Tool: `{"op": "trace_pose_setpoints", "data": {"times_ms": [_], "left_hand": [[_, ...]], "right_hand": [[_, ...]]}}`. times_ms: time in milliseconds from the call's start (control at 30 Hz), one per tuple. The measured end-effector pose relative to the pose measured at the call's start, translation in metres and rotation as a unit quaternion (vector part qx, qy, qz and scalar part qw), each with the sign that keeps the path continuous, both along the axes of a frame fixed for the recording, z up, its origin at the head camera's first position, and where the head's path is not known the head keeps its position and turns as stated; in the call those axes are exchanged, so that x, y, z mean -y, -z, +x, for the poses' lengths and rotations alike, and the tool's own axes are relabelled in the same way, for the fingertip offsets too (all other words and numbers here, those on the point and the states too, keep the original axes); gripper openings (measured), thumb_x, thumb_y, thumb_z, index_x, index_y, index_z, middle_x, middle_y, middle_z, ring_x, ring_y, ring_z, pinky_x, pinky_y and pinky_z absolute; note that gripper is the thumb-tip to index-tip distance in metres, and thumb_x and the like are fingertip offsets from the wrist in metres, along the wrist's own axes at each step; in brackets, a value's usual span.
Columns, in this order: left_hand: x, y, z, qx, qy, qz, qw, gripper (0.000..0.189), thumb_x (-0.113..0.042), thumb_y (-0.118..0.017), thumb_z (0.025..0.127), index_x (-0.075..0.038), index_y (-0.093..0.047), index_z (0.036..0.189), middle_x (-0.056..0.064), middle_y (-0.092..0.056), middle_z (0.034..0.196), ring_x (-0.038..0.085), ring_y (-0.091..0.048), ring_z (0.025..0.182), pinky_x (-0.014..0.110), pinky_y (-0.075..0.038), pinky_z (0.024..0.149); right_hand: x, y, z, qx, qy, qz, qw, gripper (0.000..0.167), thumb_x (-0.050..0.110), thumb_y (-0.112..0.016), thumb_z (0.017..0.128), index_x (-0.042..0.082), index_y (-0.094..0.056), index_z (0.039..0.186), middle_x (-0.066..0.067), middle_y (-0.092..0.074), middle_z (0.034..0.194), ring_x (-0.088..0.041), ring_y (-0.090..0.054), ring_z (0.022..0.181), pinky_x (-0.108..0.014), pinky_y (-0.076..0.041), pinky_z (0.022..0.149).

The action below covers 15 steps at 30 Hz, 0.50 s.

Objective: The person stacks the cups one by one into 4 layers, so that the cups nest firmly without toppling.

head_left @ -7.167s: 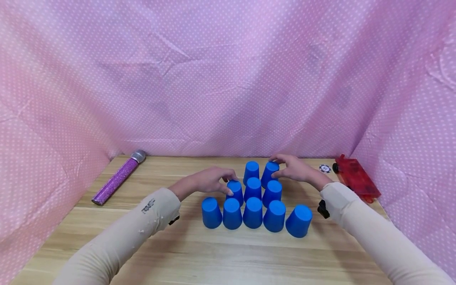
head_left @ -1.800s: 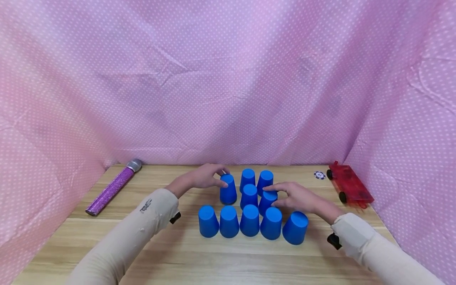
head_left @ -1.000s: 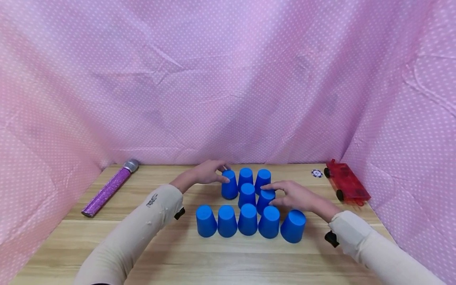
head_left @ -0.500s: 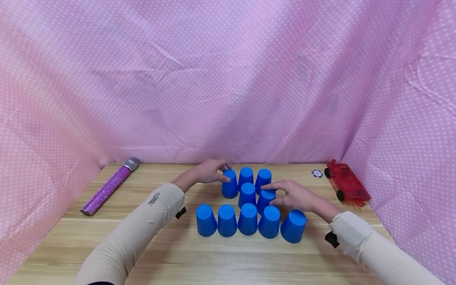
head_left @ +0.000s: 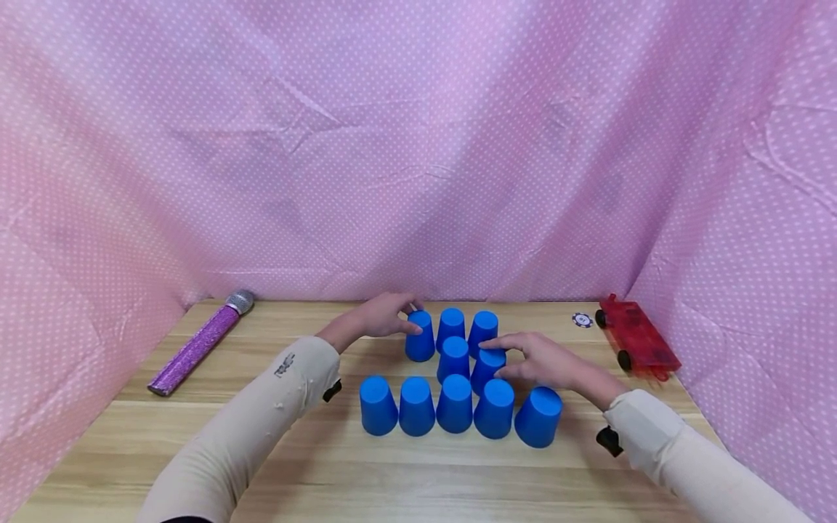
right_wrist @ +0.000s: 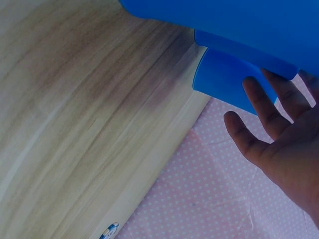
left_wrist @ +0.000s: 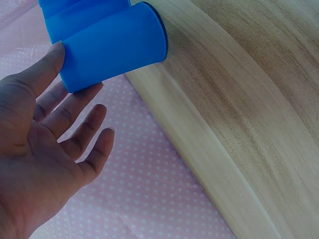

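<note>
Upside-down blue cups stand in three rows on the wooden table. My left hand [head_left: 382,315] pinches the left cup of the back row [head_left: 419,341] near its top; in the left wrist view, thumb and fingers sit on opposite sides of this cup [left_wrist: 114,47], with the last two fingers free. My right hand [head_left: 546,361] has thumb and index finger around the top of the right cup of the middle row [head_left: 487,372]. Beside it stands another middle cup [head_left: 453,359]. Two more back cups [head_left: 451,326] stand behind. The right wrist view hides the thumb.
A front row of several blue cups [head_left: 416,410] stands nearest me, its rightmost cup [head_left: 538,418] tilted in view. A purple glittery microphone [head_left: 199,349] lies at left. On the right are a poker chip [head_left: 582,319] and a red toy car [head_left: 639,338]. Pink dotted cloth [head_left: 418,145] surrounds the table.
Since the oldest frame, my left hand has moved the middle row's left cup to the back row. My right hand has gone from the back right cup to the middle right one.
</note>
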<state>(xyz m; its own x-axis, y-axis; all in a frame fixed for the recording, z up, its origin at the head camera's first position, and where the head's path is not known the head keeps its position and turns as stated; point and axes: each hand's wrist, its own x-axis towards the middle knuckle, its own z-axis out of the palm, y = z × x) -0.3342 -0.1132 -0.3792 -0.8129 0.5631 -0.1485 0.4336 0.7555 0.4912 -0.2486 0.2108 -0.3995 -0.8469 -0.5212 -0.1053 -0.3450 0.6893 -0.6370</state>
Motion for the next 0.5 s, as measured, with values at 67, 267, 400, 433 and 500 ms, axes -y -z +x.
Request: {"op": "trace_pose_setpoints", "data": {"times_ms": [67, 267, 400, 433, 500], "left_hand": [[0.0000, -0.0004, 0.0004, 0.000, -0.002, 0.000, 1.0000, 0.053, -0.038, -0.071, 0.094, -0.016, -0.055, 0.139, 0.011, -0.062, 0.136, 0.030, -0.058, 0.129, 0.046, -0.052, 0.102], [-0.0010, -0.0013, 0.0013, -0.001, -0.009, 0.003, 1.0000, 0.051, -0.037, -0.072, 0.093, -0.017, -0.056, 0.137, 0.010, -0.063, 0.134, 0.029, -0.058, 0.128, 0.047, -0.052, 0.102], [-0.0010, -0.0002, 0.0015, 0.002, -0.015, 0.004, 0.9999, 0.050, -0.037, -0.072, 0.092, -0.019, -0.056, 0.136, 0.009, -0.063, 0.135, 0.029, -0.057, 0.129, 0.047, -0.052, 0.102], [-0.0010, 0.0003, 0.0016, 0.003, -0.018, 0.005, 0.9998, 0.050, -0.038, -0.072, 0.092, -0.019, -0.056, 0.136, 0.009, -0.063, 0.135, 0.029, -0.057, 0.129, 0.047, -0.052, 0.102], [-0.0007, 0.0014, 0.0014, 0.003, -0.021, 0.004, 0.9998, 0.051, -0.039, -0.072, 0.092, -0.020, -0.055, 0.136, 0.008, -0.062, 0.136, 0.029, -0.056, 0.129, 0.047, -0.051, 0.103]], "right_hand": [[0.0001, 0.0002, 0.0000, 0.000, -0.001, 0.001, 1.0000, 0.050, 0.027, -0.072, 0.093, 0.028, -0.058, 0.142, -0.008, -0.058, 0.146, -0.038, -0.055, 0.133, -0.066, -0.043, 0.105], [-0.0003, 0.0003, -0.0005, -0.001, -0.001, -0.002, 1.0000, 0.050, 0.027, -0.072, 0.093, 0.027, -0.058, 0.142, -0.009, -0.057, 0.146, -0.039, -0.054, 0.133, -0.067, -0.043, 0.104], [-0.0005, 0.0001, -0.0007, 0.001, 0.000, -0.002, 1.0000, 0.051, 0.026, -0.072, 0.093, 0.027, -0.058, 0.142, -0.009, -0.057, 0.146, -0.039, -0.054, 0.133, -0.067, -0.043, 0.104], [-0.0004, -0.0002, -0.0006, 0.001, 0.001, -0.002, 1.0000, 0.051, 0.026, -0.072, 0.093, 0.027, -0.058, 0.142, -0.009, -0.057, 0.146, -0.039, -0.054, 0.133, -0.067, -0.043, 0.104], [0.0001, -0.0007, -0.0004, 0.002, 0.000, -0.002, 1.0000, 0.051, 0.027, -0.072, 0.093, 0.027, -0.058, 0.142, -0.009, -0.057, 0.146, -0.039, -0.054, 0.133, -0.067, -0.043, 0.104]]}}
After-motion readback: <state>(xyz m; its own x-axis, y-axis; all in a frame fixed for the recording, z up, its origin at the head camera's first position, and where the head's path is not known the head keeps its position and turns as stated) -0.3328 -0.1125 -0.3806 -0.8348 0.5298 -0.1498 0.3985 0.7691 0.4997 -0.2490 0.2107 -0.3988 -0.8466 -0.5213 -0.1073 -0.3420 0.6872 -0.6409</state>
